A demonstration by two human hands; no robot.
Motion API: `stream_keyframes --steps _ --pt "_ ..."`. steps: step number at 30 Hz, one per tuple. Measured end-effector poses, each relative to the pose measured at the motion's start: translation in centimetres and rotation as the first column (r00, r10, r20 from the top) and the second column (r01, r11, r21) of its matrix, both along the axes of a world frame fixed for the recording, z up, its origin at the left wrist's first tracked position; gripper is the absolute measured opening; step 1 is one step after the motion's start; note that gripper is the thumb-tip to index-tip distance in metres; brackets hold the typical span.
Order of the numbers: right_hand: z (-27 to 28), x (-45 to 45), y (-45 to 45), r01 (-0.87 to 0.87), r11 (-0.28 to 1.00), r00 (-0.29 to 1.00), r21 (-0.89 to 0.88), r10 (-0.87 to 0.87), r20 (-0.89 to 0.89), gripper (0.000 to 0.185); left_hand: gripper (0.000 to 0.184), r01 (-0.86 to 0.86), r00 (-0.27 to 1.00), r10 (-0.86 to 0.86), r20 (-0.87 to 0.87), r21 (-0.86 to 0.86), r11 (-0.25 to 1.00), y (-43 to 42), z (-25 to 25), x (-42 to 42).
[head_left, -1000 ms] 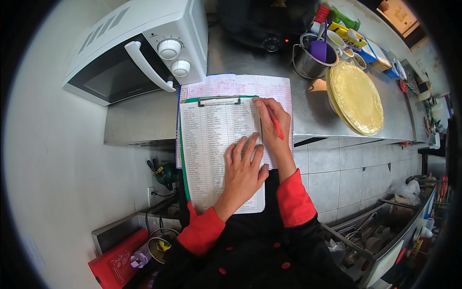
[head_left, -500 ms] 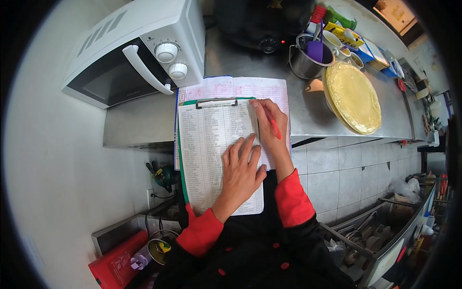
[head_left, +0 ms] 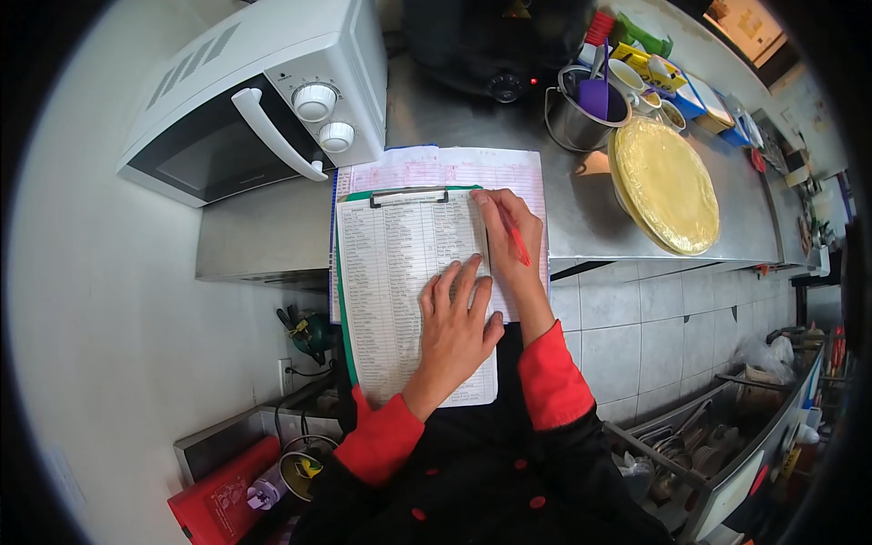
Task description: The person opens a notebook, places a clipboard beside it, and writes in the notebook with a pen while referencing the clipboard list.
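Observation:
A green clipboard (head_left: 342, 300) holds a printed sheet (head_left: 391, 300) with columns of rows under its metal clip. Beneath it lies an open notebook (head_left: 495, 163) with handwriting in its ruled pages. My left hand (head_left: 454, 322) rests flat on the lower right of the sheet, fingers spread. In my right hand (head_left: 510, 232) is a red pen (head_left: 519, 245), gripped near the sheet's top right corner. The fingers hide the pen's tip, so I cannot tell whether it touches the paper.
A white microwave (head_left: 263, 100) stands at the left of the steel counter (head_left: 581, 209). Behind is a black appliance (head_left: 490, 45) with a dial and a lit red light. To the right are a metal bucket (head_left: 568, 127) with a purple utensil and a wrapped yellow disc (head_left: 672, 186).
Almost nothing differs. Both hands, the pen and the clipboard keep their places, and the view has shifted very slightly.

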State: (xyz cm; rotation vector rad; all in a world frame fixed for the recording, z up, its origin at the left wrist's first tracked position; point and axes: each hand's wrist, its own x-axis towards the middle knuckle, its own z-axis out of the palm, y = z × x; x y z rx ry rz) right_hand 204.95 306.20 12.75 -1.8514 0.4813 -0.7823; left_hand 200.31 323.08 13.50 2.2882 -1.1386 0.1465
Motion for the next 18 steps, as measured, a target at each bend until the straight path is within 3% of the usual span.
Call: stream_keyframes --steps 18 --pt "0.57 -0.27 -0.14 -0.035 0.998 0.997 -0.045 0.032 -0.064 0.021 0.052 -0.011 1.000 0.011 0.011 -0.024 1.000 0.00 -0.14 0.05"
